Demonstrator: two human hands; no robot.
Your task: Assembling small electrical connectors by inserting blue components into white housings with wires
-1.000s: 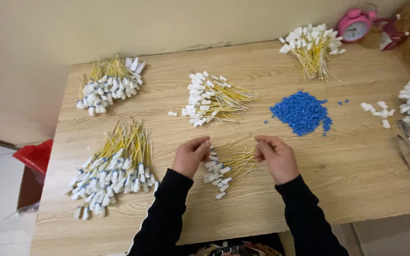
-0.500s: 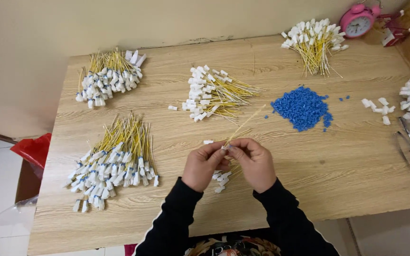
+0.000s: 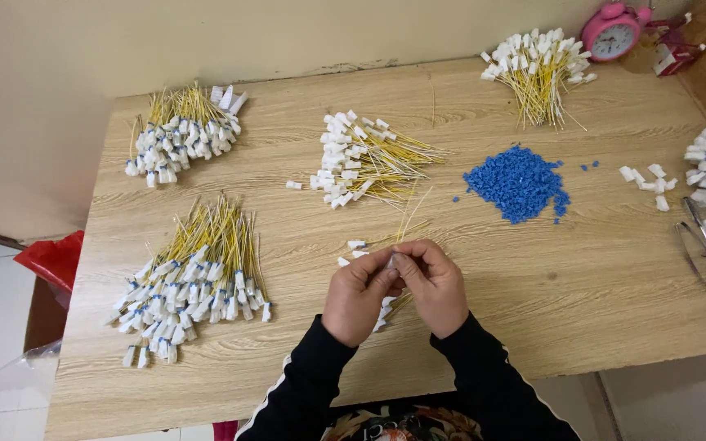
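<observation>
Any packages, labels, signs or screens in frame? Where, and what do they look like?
Clock: far right corner of the table, round pink alarm clock with white dial face.
Small box: right of the clock, red and white carton, partly cut off; details too small to tell.
Red bag: on the floor left of the table, crumpled plastic.
No signs or screens.

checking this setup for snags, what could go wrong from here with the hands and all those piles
The left hand and right hand pinch one yellow-wired piece over a small loose bunch; a slip could scatter it. The blue bead heap could roll if nudged.
</observation>
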